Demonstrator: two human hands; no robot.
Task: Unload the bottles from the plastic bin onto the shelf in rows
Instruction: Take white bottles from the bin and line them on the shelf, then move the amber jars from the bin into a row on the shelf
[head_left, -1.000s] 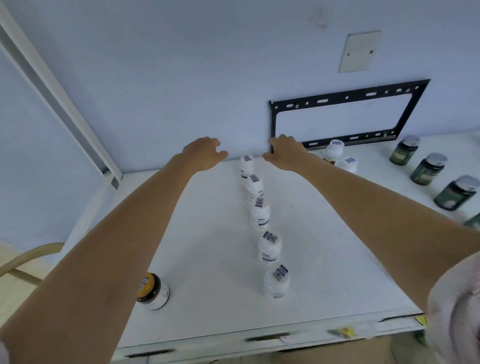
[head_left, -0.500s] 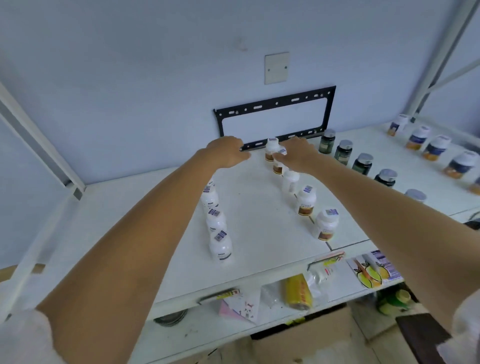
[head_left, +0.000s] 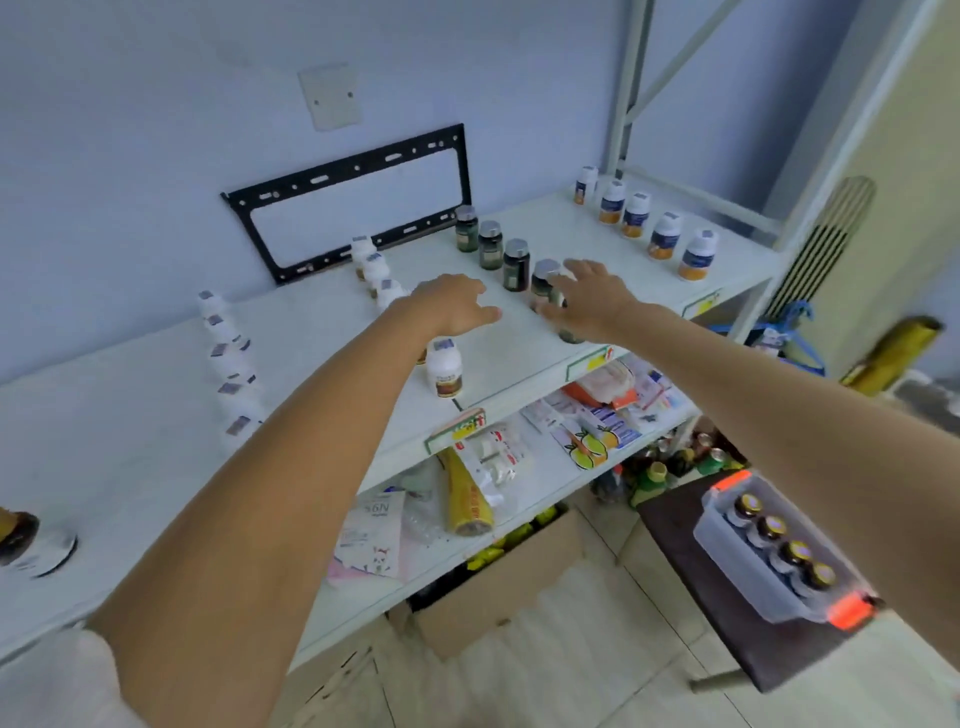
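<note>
**Bottles standing in rows on the white shelf, both hands reaching out empty**

Bottles are standing in rows on the flat white shelf board (head_left: 322, 332): a blurred row of white-capped bottles (head_left: 228, 364) at the left, a row of white bottles with brown labels (head_left: 444, 366) beside it, a row of dark green bottles with silver caps (head_left: 491, 244) in the middle, and a row of white bottles with orange labels (head_left: 665, 236) at the right. More dark-capped bottles (head_left: 779, 540) are sitting in the clear plastic bin with orange latches (head_left: 727, 545) on a dark stool at lower right.

The left hand (head_left: 449, 306) is hovering over the brown-label row, fingers loosely spread, holding nothing. The right hand (head_left: 589, 301) is reaching palm-down with relaxed fingers at the near end of the green row; whether it is touching a bottle cannot be told.

Bare board is lying between the rows, and the shelf's front edge is running just beneath the right wrist.
</note>
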